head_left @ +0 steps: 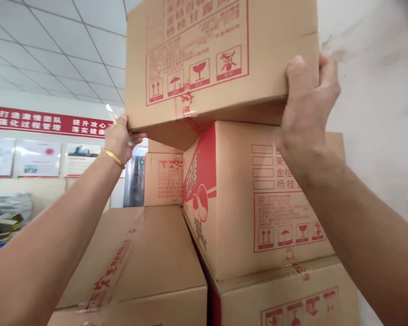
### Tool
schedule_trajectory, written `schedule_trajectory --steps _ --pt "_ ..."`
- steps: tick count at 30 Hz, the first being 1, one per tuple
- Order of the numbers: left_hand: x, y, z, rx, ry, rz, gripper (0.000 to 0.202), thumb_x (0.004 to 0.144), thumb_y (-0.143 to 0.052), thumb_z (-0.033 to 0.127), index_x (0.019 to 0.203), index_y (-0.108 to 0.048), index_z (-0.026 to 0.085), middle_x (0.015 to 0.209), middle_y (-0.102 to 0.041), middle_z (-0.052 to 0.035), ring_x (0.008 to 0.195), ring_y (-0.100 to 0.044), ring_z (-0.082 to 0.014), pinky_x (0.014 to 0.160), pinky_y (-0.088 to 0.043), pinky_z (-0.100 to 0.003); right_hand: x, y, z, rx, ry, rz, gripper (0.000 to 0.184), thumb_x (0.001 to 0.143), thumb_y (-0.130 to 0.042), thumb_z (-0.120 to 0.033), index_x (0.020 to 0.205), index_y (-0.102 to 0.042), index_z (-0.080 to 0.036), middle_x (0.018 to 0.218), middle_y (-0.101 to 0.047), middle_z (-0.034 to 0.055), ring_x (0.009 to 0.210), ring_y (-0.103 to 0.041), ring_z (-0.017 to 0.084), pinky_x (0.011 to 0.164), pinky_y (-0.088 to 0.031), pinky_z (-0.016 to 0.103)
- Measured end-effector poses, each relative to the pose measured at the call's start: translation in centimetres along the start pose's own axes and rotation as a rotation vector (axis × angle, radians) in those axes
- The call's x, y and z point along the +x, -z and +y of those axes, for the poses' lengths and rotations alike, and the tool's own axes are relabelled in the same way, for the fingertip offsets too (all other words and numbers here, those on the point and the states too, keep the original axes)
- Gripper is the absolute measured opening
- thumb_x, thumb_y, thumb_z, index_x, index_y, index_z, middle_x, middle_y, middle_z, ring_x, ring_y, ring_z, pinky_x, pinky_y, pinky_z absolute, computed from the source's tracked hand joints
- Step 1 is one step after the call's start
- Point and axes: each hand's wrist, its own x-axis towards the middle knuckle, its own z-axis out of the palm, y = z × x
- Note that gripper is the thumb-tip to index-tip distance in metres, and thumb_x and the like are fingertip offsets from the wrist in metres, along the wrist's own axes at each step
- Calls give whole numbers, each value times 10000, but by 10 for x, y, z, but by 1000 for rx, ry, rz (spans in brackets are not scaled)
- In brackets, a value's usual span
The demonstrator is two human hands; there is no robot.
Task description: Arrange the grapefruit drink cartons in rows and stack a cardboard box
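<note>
Both of my hands hold a brown cardboard box (204, 59) with red print up at head height, tilted. Its underside partly shows above another cardboard box (238, 203) with a red and white side; whether the two touch at the back I cannot tell. My left hand (120, 138), with a gold bangle on the wrist, grips the lower left corner. A thin white pen-like tool (110, 112) sticks up from that hand. My right hand (308, 106) clasps the right edge, thumb on the front and fingers round the side.
At lower left stands a taped box (136, 253); another box (292, 299) supports the red-sided one. Farther back is a stacked box (163, 179). A white wall (377, 113) rises close on the right. A red banner (47, 121) hangs at the left.
</note>
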Motion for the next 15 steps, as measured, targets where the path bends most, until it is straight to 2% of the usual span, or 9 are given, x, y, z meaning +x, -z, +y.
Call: schedule_trajectory --steps 4,6,9,12,15 --pt "11 1 -10 9 -72 -3 334 857 -601 485 1002 -518 196 787 -627 -29 673 -670 -169 538 -520 -275 6 -4 -3 -46 -78 88 187 911 -516 -293 1047 -551 -171 1118 -625 24 1083 -607 134 1093 -428 387" --pt "17 3 -14 23 -85 -21 370 835 -620 510 1014 -529 199 796 -639 -46 694 -684 -185 533 -541 -275 6 -8 -7 -76 -99 147 160 915 -495 -271 1001 -568 -159 1057 -623 24 1023 -616 131 1057 -451 374" --pt "21 8 -15 5 -76 -19 358 831 -632 470 1042 -536 198 807 -645 -47 688 -683 -175 541 -566 -269 2 -14 -14 -80 -115 195 161 903 -487 -221 969 -602 -131 956 -616 12 935 -610 112 971 -479 316" --pt "19 13 -11 -54 -45 19 298 831 -649 371 1046 -544 192 828 -653 -32 684 -670 -149 587 -592 -273 -3 -21 -27 -19 -80 154 207 874 -489 -207 982 -632 -104 900 -620 -7 868 -591 85 861 -482 245" --pt "15 19 -5 -122 -11 63 157 886 -584 285 1006 -555 187 883 -670 -16 720 -657 -118 675 -606 -284 -5 -27 -47 -50 -13 100 214 850 -474 -191 946 -644 -102 844 -583 -31 861 -568 61 836 -458 204"
